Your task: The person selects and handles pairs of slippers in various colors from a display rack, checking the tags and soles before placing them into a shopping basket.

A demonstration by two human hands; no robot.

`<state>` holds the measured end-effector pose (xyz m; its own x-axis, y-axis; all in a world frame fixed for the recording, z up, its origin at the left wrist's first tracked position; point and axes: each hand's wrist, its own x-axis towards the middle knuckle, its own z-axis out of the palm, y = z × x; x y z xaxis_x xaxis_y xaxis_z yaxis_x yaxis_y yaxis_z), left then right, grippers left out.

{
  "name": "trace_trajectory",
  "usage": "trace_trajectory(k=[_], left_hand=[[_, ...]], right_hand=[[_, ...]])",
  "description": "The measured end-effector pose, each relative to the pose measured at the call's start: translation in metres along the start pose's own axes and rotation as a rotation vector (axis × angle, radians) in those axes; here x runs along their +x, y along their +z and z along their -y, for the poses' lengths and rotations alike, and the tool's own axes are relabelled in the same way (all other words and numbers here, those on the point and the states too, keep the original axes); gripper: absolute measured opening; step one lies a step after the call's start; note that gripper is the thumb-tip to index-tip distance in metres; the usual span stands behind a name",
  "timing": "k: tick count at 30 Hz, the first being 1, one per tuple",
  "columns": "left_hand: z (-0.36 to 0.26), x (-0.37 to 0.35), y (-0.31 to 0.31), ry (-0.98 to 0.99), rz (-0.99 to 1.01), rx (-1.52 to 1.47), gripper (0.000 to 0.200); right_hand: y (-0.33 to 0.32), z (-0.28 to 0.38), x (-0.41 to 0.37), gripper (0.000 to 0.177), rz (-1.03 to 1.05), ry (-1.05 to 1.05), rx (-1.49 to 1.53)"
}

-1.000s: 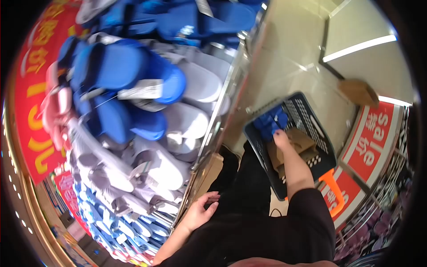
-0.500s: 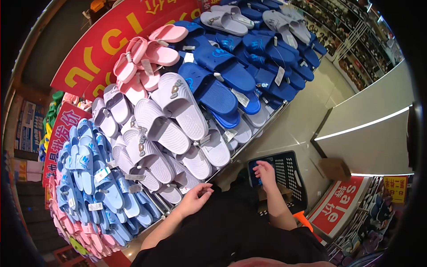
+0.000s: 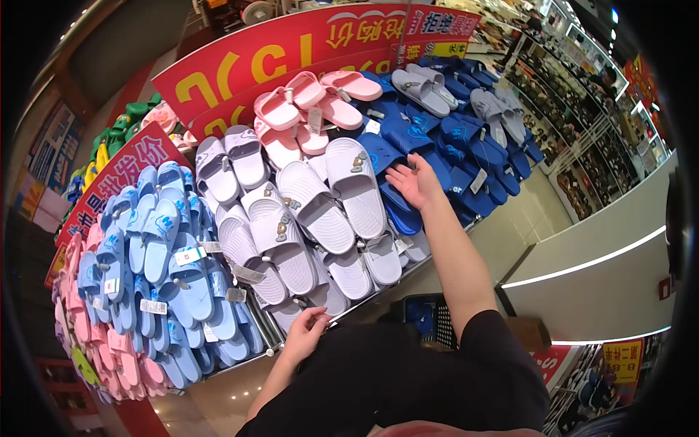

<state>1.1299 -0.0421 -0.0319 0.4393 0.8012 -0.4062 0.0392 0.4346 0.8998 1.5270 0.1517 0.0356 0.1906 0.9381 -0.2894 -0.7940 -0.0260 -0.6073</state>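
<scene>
My right hand [image 3: 416,183] reaches over the dark blue slippers [image 3: 411,127], its fingers spread with nothing between them. Its fingertips overlap the blue slippers just right of a large lavender slipper [image 3: 358,197] with a decorated strap. Low at the front edge of the display is my left hand [image 3: 306,331], holding nothing, its fingers loosely bent. That hand is right by the metal rail [image 3: 342,315], below the lowest lavender slippers. White tags hang from many of the slippers.
Light blue slippers [image 3: 164,240] fill the left side, with pink ones [image 3: 349,109] at the back. Red signs [image 3: 255,65] stand behind the pile. A black basket [image 3: 443,324] is below my right arm. A white counter [image 3: 582,247] stands at right.
My right hand has risen from above the basket to the dark blue slippers. My left hand stays low by the rail. The view has turned, showing more of the signs and shelves.
</scene>
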Motion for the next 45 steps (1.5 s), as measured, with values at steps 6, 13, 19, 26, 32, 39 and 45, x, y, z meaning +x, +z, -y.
trace_trajectory(k=[6,13,19,26,32,39,45], left_hand=[[0.007,-0.009,-0.002,0.050,-0.083,-0.048,0.030],[0.008,0.008,0.009,0.067,-0.034,-0.036,0.029],[-0.008,0.015,0.020,0.078,0.030,0.018,0.030],[-0.022,0.030,0.026,0.034,0.182,0.072,0.032],[-0.045,0.057,0.053,0.262,0.328,0.130,0.064],[-0.073,0.073,0.081,0.133,0.220,-0.111,0.063],[-0.071,0.071,0.075,0.161,0.189,-0.200,0.052]], right_hand=[[0.016,-0.002,0.023,0.037,-0.029,-0.033,0.192],[0.024,0.014,-0.028,0.027,0.108,-0.256,0.043],[0.014,0.058,-0.090,0.051,0.110,-0.616,-0.067],[-0.023,0.054,-0.199,0.053,-0.043,-0.697,-0.286],[-0.067,-0.016,-0.251,0.047,-0.131,-0.272,-0.286],[-0.033,-0.059,-0.265,0.054,0.175,-0.060,-0.459],[-0.004,-0.047,-0.264,0.061,0.251,-0.079,-0.854]])
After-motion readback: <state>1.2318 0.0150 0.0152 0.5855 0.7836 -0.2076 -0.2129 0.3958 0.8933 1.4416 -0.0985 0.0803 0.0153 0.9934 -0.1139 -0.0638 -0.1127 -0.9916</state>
